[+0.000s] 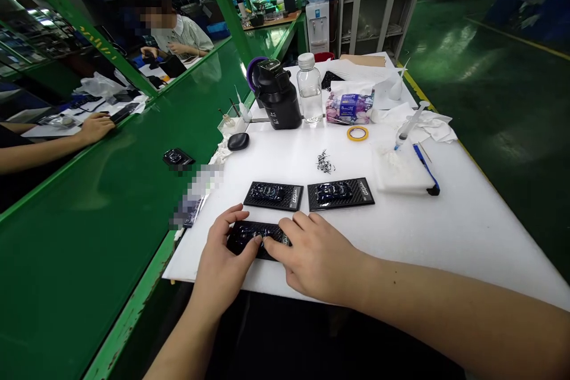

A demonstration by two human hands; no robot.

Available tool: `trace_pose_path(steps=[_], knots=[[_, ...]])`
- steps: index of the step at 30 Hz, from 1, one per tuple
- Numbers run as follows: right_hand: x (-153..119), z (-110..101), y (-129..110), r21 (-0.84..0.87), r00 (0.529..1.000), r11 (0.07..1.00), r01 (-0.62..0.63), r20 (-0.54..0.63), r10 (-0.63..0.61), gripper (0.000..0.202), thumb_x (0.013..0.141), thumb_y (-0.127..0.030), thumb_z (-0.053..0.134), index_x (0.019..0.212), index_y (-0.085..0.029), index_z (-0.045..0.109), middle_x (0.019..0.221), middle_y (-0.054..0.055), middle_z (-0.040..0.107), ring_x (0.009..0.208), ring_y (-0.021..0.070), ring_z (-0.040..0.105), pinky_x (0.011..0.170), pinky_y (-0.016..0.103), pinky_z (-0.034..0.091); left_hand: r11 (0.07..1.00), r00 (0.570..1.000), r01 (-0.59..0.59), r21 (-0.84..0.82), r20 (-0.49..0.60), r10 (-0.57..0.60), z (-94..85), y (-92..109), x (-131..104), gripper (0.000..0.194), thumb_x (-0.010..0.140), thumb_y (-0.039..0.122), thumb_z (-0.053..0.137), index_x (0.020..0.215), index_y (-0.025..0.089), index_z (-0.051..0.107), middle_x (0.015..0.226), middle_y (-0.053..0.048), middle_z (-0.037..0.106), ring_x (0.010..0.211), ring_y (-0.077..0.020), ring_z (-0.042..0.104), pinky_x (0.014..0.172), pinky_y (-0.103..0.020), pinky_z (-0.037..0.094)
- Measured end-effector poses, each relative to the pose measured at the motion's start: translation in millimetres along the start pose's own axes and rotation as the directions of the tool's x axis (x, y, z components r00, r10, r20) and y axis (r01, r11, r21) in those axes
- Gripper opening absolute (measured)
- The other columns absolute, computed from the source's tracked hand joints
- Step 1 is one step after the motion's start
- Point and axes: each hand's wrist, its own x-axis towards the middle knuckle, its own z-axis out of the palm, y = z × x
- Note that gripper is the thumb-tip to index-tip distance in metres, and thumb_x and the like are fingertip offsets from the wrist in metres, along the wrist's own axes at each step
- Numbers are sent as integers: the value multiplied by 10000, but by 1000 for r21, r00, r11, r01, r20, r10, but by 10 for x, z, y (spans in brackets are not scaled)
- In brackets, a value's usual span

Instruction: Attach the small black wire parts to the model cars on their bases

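A black base with a dark model car (pixel 244 234) lies near the front edge of the white table. My left hand (pixel 225 255) grips its left end, thumb on the car and fingers round the far edge. My right hand (pixel 312 249) is closed over the right end, with its index fingertip close to my left thumb; anything pinched there is too small to make out. Just beyond lie two similar bases, one with a dark car (pixel 267 192) on the left and one with a blue-black car (pixel 333 191) on the right.
Small black pieces (pixel 325 162) lie mid-table. Behind stand a black bottle (pixel 280 98), a clear bottle (pixel 310 92) and a tissue pack (pixel 350 107). Yellow tape (pixel 357 133) and a syringe (pixel 407 129) are at right. Across the green bench (pixel 133 190) are other people's hands.
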Motion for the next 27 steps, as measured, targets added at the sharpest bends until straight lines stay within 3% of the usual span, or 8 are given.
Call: trace_pose_path(steps=[6, 13, 20, 23, 27], knots=[[-7, -7, 18, -4, 1000, 1000, 5, -3, -5, 441, 885, -227, 558, 1322, -177, 547, 1087, 102, 535, 948, 283, 460, 731, 401, 382, 997, 998, 51, 53, 45, -54, -51, 57, 43, 456, 749, 424, 688, 1165, 265, 594, 1452, -56, 519, 1221, -322, 564, 1107, -528, 390], [-10, 10, 27, 7, 1000, 1000, 11, -4, -11, 456, 890, -221, 569, 1343, -182, 539, 1089, 110, 546, 941, 280, 460, 729, 395, 382, 994, 993, -8, 106, 118, -4, -123, 107, 139, 474, 736, 409, 686, 1180, 261, 607, 1414, -51, 553, 1291, -316, 514, 1082, -496, 427], [-26, 16, 29, 8, 1000, 1000, 14, -6, -14, 461, 900, -231, 556, 1356, -171, 529, 1130, 120, 552, 973, 290, 462, 748, 403, 392, 999, 989, -7, 35, 148, 2, -161, 34, 80, 483, 803, 448, 635, 1248, 270, 573, 1433, -60, 539, 1304, -318, 512, 1124, -509, 396], [-21, 9, 49, 21, 1000, 999, 25, 2, -25, 474, 917, -229, 548, 1385, -164, 510, 1176, 136, 556, 987, 291, 469, 780, 413, 410, 989, 968, -108, 99, 236, 82, -254, 8, 57, 616, 788, 393, 645, 1377, 281, 501, 1471, -67, 498, 1333, -330, 483, 1163, -513, 352], [-17, 14, 112, 74, 999, 997, 37, 24, -39, 478, 905, -212, 576, 1380, -185, 524, 1221, 136, 556, 1049, 305, 492, 870, 454, 450, 938, 893, -299, 177, 398, 210, -408, -15, 99, 702, 796, 299, 663, 1460, 289, 437, 1478, -72, 486, 1363, -301, 459, 1170, -467, 359]])
